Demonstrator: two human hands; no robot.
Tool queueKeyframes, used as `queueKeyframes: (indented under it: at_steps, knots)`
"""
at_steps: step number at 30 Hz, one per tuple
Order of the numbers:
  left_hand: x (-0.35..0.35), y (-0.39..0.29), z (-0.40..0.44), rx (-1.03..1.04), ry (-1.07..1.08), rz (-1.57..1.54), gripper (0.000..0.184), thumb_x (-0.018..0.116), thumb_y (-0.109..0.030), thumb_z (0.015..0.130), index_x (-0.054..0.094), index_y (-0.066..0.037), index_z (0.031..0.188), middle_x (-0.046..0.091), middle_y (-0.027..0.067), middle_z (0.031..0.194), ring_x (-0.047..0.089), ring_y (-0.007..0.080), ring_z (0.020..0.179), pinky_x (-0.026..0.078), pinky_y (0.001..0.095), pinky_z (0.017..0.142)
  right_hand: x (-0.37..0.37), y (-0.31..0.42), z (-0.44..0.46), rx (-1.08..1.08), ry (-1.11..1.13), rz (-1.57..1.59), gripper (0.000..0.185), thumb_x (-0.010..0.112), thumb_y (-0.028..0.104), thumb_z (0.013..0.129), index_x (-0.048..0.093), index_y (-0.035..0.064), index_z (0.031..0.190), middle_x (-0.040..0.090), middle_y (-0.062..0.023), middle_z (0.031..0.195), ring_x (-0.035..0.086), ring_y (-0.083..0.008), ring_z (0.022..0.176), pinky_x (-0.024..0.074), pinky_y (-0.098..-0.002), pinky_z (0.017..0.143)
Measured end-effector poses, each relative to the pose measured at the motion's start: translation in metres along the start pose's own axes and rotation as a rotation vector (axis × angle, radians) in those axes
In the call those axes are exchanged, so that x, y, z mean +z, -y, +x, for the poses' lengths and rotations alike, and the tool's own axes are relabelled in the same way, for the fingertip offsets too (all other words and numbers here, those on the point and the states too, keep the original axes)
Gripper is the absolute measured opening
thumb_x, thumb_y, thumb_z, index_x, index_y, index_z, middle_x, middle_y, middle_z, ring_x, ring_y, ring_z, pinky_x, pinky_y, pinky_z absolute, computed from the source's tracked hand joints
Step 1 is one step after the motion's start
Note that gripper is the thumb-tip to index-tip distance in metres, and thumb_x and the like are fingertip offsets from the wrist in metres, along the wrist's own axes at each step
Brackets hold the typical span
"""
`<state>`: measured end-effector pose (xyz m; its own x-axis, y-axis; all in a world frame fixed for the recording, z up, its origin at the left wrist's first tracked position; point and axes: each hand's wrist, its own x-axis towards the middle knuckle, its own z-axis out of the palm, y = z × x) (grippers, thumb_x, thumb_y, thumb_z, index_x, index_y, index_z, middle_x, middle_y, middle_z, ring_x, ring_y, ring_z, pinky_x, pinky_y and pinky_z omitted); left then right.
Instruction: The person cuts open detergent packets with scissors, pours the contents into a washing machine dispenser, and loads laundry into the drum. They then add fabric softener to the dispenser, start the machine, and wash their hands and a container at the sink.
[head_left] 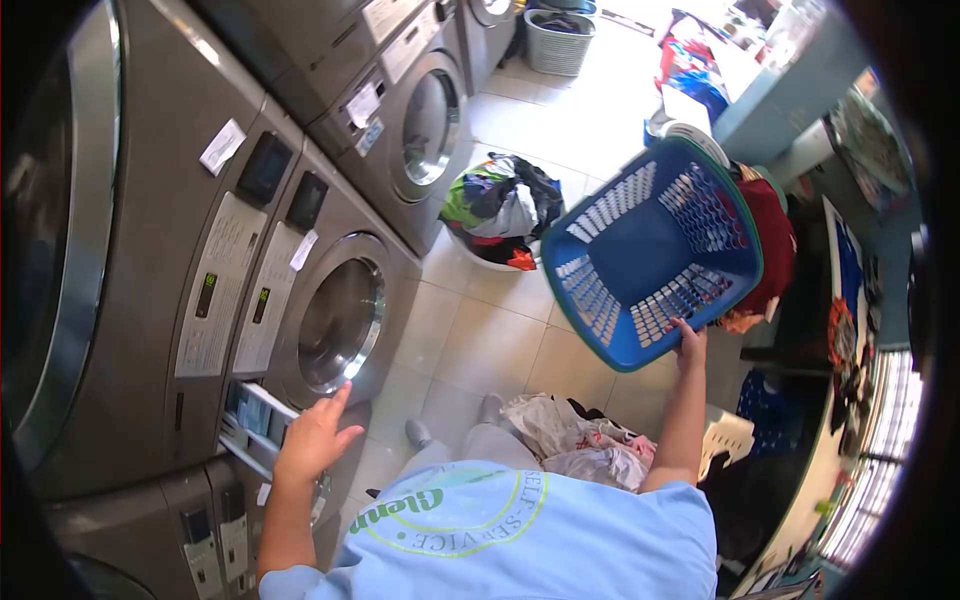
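An empty blue laundry basket (640, 255) with slotted sides hangs tilted at the right, its inside facing the camera. My right hand (690, 343) grips its near rim. My left hand (318, 435) is held out with its fingers apart and nothing in it, near the closed round door (343, 312) of a grey front-loading machine. Just left of that hand, a detergent drawer (262, 425) is pulled out from the machine.
A full basket of clothes (505, 205) stands on the tiled floor ahead. Light-coloured laundry (580, 440) lies by my legs. More stacked machines (425, 125) line the left. A grey basket (560, 45) stands at the far end, and dark red cloth (775, 245) lies behind the blue basket.
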<state>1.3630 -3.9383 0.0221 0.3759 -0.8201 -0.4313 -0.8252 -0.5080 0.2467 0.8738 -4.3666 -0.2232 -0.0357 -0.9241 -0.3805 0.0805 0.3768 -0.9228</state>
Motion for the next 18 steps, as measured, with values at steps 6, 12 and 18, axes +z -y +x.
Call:
queueKeyframes:
  at_steps: [6, 12, 18]
  knots:
    - [0.001, -0.011, -0.029, -0.02, -0.006, 0.031, 0.071, 0.068, -0.031, 0.077, 0.035, -0.012, 0.138, 0.054, 0.0143, 0.113, 0.054, 0.0336, 0.102, 0.041, 0.0454, 0.09, -0.069, -0.087, 0.102, 0.34, -0.697, -0.097, 0.047, 0.064, 0.021, 0.084, 0.041, 0.0064, 0.122, 0.053, -0.0162, 0.117, 0.058, -0.0343, 0.093, 0.0495, -0.0533, 0.069]
    - [-0.001, -0.014, -0.081, 0.011, -0.342, 0.123, 0.066, 0.067, -0.03, 0.077, 0.041, -0.012, 0.135, 0.049, 0.0116, 0.124, 0.043, 0.0298, 0.119, 0.028, 0.0478, 0.104, -0.01, -0.172, 0.033, 0.255, -0.309, -0.543, 0.038, 0.054, 0.029, 0.088, 0.037, 0.0114, 0.117, 0.051, -0.0076, 0.083, 0.048, -0.019, 0.059, 0.0407, -0.0372, 0.045]
    - [0.057, 0.0, -0.204, 0.031, -0.551, 0.067, 0.06, 0.065, -0.027, 0.079, 0.043, -0.014, 0.134, 0.046, 0.0095, 0.128, 0.044, 0.0262, 0.119, 0.033, 0.0449, 0.103, 0.108, -0.339, -0.079, 0.383, 0.439, -1.088, 0.029, 0.053, 0.025, 0.085, 0.046, 0.0155, 0.111, 0.054, -0.0061, 0.077, 0.054, -0.0226, 0.07, 0.0493, -0.06, 0.062]
